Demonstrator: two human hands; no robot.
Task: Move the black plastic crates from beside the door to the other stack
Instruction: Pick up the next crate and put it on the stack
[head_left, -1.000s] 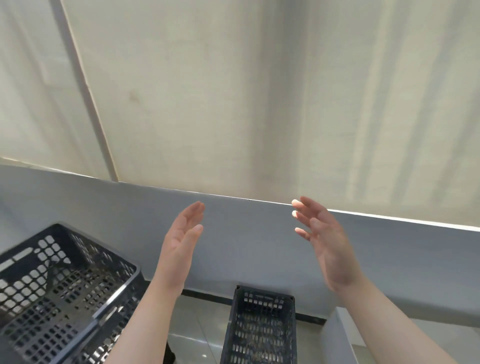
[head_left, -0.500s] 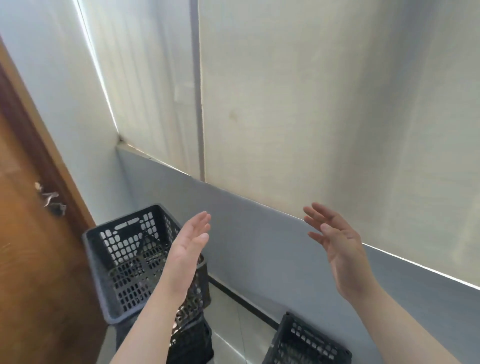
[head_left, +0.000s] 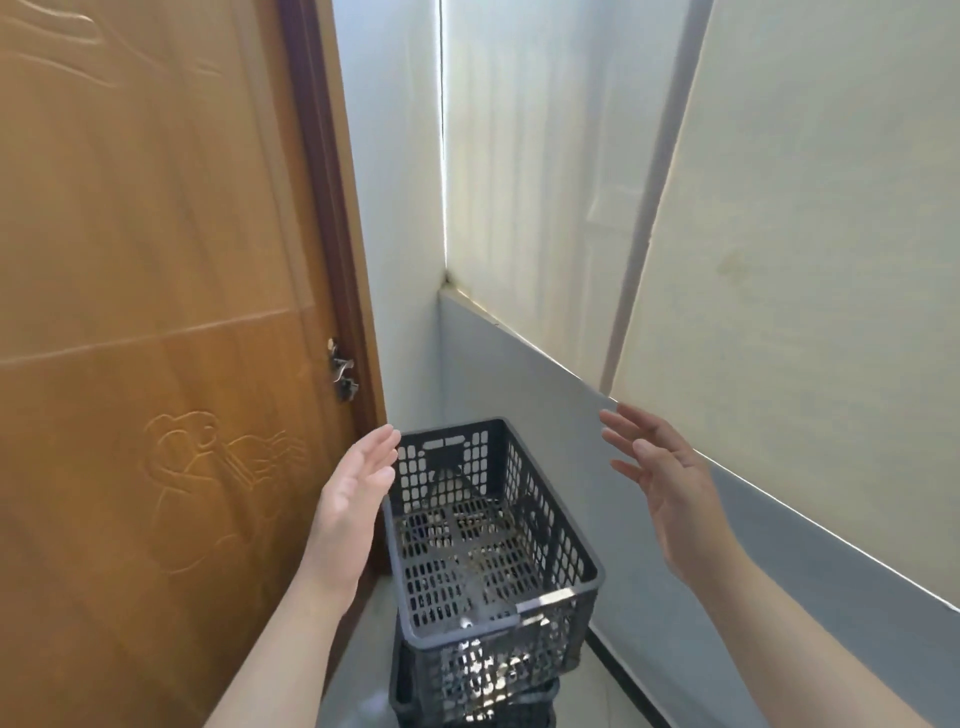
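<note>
Reaching for the top crate by the door

Facing the corner, both hands are raised, palms turned in toward each other, fingers spread and holding nothing. The top crate (head_left: 488, 540) sits on a stack of black crates on the floor, just right of the door (head_left: 156, 364) and against the grey wall (head_left: 675, 571). It lies below and between the hands, its long axis running from near to far. The left hand (head_left: 353, 499) hovers at the crate's left rim, overlapping it in view, though contact cannot be told. The right hand (head_left: 660, 483) is well right of the right rim, over the wall, so the left is nearer. My guess is that both must drop and close in on the long sides.

A second ago the view faced the blind, with this stack at the far left and another crate low in the middle; since then the view has swung left, bringing the door in and the stack between the hands, which kept the same open pose
</note>
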